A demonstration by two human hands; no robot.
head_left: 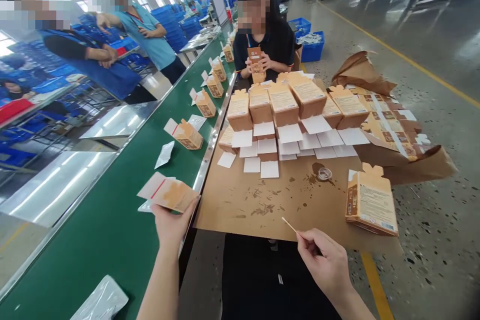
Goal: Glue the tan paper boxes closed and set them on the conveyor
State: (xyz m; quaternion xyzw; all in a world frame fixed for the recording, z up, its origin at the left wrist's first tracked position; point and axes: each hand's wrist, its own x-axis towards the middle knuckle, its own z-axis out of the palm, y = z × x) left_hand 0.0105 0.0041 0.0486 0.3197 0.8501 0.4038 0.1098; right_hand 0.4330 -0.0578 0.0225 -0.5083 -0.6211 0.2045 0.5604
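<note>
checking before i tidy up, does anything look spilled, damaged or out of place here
Yes: dark, wet-looking spots and streaks mark the otherwise plain brown cardboard near the small clear dish, perhaps spilled liquid. Brown wrapping paper at the right looks torn and crumpled.

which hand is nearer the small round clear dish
Right. The right hand is in front of the dish; the left hand is farther off, at the long green belt.
</note>
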